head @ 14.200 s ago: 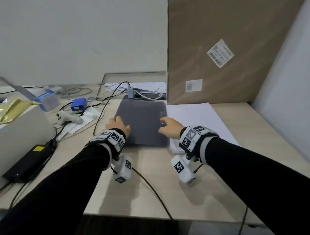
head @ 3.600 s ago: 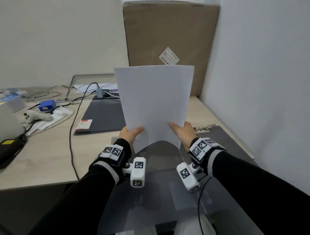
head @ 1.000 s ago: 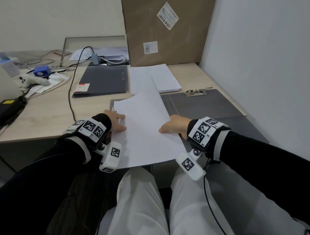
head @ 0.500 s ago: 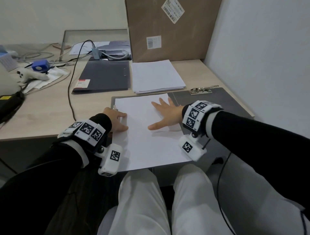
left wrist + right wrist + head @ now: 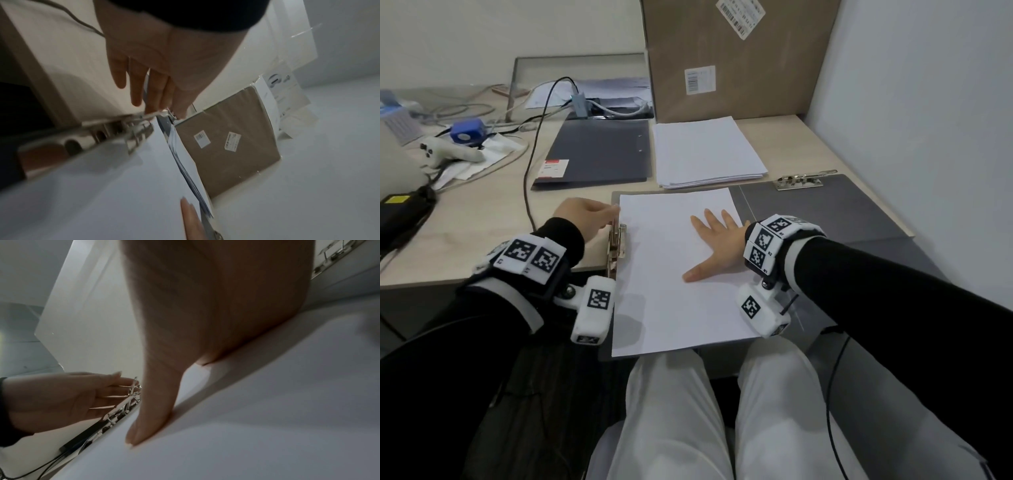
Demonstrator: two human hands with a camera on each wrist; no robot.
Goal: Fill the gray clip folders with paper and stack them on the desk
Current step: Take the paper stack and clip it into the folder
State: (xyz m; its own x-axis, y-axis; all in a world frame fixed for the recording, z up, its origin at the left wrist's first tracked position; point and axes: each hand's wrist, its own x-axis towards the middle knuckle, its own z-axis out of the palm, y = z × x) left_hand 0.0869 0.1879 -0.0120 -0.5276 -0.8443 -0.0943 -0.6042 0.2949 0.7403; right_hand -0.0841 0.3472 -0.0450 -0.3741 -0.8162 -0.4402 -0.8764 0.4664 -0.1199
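An open gray clip folder (image 5: pixel 825 212) lies at the desk's front edge. A white paper sheaf (image 5: pixel 671 291) covers its left half, and its bare right half carries a metal clip (image 5: pixel 801 180) at the far edge. My right hand (image 5: pixel 717 245) presses flat on the paper, fingers spread. My left hand (image 5: pixel 582 219) touches the raised lever of the side clip (image 5: pixel 618 245) with straight fingers. The left wrist view shows those fingertips (image 5: pixel 166 107) on the lever. A closed gray folder (image 5: pixel 599 150) lies farther back, left of the loose paper stack (image 5: pixel 705 150).
A tall cardboard box (image 5: pixel 729 58) leans against the wall behind the paper stack. Cables (image 5: pixel 530 178), a blue device (image 5: pixel 467 130), a white controller (image 5: pixel 445 154) and a black power brick (image 5: pixel 404 212) crowd the desk's left side. A white wall (image 5: pixel 911 120) bounds the right.
My left hand has slid off the paper's left edge onto the side clip's lever, which is now in sight. My right hand stays flat on the paper.
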